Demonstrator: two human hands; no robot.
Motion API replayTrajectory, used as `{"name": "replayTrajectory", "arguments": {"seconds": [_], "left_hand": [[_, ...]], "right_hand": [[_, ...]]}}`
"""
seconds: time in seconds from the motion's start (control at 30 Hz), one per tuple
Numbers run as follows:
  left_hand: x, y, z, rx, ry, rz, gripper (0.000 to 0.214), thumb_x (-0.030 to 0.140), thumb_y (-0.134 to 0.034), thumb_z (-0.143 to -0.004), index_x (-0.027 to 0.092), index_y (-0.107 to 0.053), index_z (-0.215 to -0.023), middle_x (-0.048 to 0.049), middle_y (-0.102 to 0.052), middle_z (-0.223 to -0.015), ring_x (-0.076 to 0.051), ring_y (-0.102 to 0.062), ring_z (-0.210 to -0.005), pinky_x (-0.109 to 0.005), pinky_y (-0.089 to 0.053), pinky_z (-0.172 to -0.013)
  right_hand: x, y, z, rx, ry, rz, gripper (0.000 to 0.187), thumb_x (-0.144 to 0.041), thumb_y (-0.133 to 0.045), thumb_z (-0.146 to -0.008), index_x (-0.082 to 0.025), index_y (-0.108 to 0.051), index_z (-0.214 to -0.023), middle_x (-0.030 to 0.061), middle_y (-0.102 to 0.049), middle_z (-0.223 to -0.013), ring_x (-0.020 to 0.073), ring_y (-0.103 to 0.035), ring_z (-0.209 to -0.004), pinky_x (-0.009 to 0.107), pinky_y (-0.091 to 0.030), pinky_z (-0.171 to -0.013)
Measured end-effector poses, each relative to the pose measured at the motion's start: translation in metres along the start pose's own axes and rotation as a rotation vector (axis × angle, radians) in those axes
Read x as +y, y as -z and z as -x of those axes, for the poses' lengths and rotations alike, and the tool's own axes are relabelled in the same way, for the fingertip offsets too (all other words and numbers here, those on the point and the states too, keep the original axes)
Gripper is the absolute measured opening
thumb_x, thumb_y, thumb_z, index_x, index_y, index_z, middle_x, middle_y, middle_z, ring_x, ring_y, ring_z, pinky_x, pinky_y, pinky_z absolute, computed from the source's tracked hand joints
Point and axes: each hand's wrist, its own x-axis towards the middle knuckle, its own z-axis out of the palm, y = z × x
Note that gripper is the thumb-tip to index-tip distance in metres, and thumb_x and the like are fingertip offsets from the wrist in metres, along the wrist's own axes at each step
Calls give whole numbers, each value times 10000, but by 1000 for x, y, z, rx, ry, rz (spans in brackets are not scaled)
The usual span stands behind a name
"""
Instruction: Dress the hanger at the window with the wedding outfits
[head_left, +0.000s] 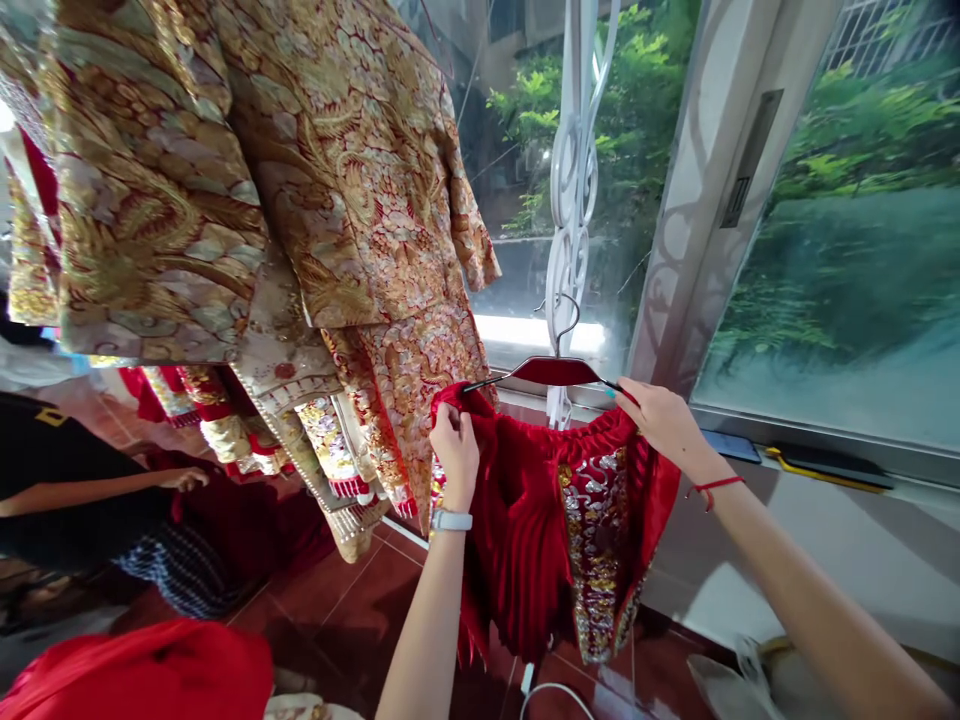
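both hands are up at one garment: the left hand [454,445], a watch at its wrist, pinches the waistband of a red skirt [517,540] between thumb and curled fingers. the right hand [660,420], a red string round its wrist, is closed over the band's other end, where the tip of a hanger [555,372] meets it. whether it grips cloth, hanger or both i cannot tell for sure.

the skirt hangs between the two hands and falls below them, with pleats on the left-hand side and an embroidered panel [592,540] nearer the right. the hanger's hook sits just above, against a white window grille [571,200].

it looks soft and limp in the pleats, so it would likely sag wherever unsupported. the beaded panel seems stiffer and heavier, and prone to snagging. the waistband at both ends, or the hanger's arms, seems the soundest hold.

beyond the left hand hang gold embroidered jackets [337,180]. lower on that side another person's hand [184,480] rests on dark red fabric.
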Motion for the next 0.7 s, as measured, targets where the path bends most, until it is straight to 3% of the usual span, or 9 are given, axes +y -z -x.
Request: {"name": "replayTrajectory", "arguments": {"seconds": [0.17, 0.27, 0.37, 0.43, 0.57, 0.63, 0.7], "left_hand": [[35, 17, -20, -149, 8, 331, 283, 221, -475, -811, 248, -233, -668, 109, -222, -548, -61, -277, -415, -174, -279, -443], [68, 17, -22, -396, 13, 614, 270, 232, -548, -775, 234, -298, -670, 113, -269, -539, -43, -278, -413, -156, -254, -427], [86, -2, 0, -614, -29, 641, 255, 207, -549, -763, 230, -317, -661, 101, -342, -520, -52, -335, -430, -164, -275, -439], [79, -18, 25, -620, -44, 609, 240, 191, -509, -784, 234, -307, -663, 89, -365, -525, -66, -367, -455, -179, -290, -460], [37, -36, 63, -530, -27, 481, 224, 184, -444, -825, 242, -287, -676, 79, -375, -541, -88, -409, -484, -205, -310, -494], [23, -29, 66, -535, -48, 378, 203, 193, -435, -833, 244, -301, -689, 75, -388, -559, -97, -417, -500, -213, -328, -516], [22, -12, 54, -569, -129, 271, 149, 207, -457, -829, 240, -364, -717, 65, -423, -596, -106, -426, -523, -220, -343, -529]], "right_hand": [[-11, -5, 5, 12, 1, 66, 290, -306, -340, -996, -191, -605, -1021, 106, -723, -935, 235, -678, -788, 276, -345, -565], [-21, -11, 11, 22, -9, 51, 301, -286, -329, -998, -188, -609, -1050, 120, -727, -1007, 239, -689, -829, 277, -390, -595], [-27, -17, 14, 37, -46, 7, 307, -293, -324, -1003, -192, -600, -1093, 120, -730, -1020, 242, -694, -842, 280, -420, -616], [-26, -21, 13, 35, -60, -31, 308, -308, -325, -1005, -191, -593, -1101, 122, -726, -1025, 245, -691, -855, 288, -440, -642], [-16, -16, 0, -36, -12, -173, 303, -304, -311, -1007, -186, -582, -1071, 120, -694, -1068, 235, -665, -949, 309, -475, -765], [-13, -8, -4, -75, 38, -246, 288, -269, -331, -986, -174, -561, -1132, 122, -662, -1143, 226, -632, -1026, 325, -470, -861], [-14, 1, -3, -89, 37, -231, 340, -231, -415, -920, -156, -519, -1235, 133, -612, -1229, 247, -585, -1092, 366, -451, -929]]}}
